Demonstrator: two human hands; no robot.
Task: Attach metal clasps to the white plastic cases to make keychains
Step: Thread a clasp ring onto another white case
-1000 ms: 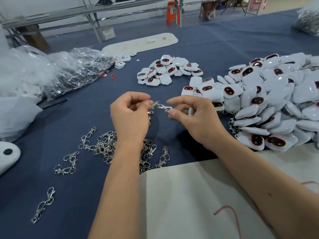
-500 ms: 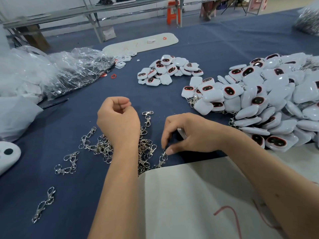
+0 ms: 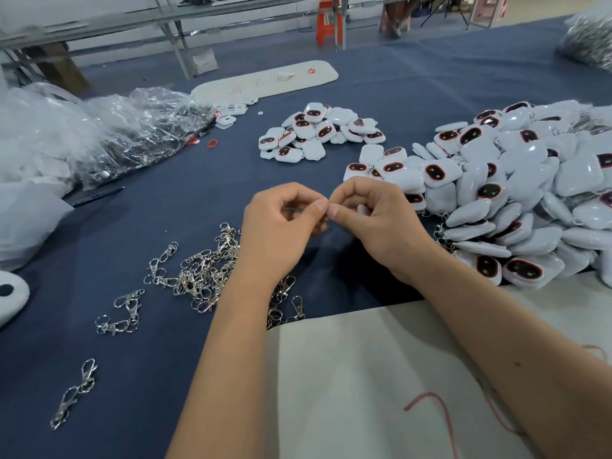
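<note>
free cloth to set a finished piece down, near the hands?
Bare blue cloth lies between the plastic bags, the small case pile and the left hand; more at near left around the stray clasp. Crowded: the clasp heap, and the big case pile beside the right hand.

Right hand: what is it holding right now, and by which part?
The right hand curls round a white plastic case, mostly hidden in the palm. Its fingertips meet the left hand; what they pinch cannot be told.

cases (image 3: 516, 193) white, dark red-rimmed ovals | clasps (image 3: 202, 279) silver | cloth (image 3: 165, 207) navy
</note>
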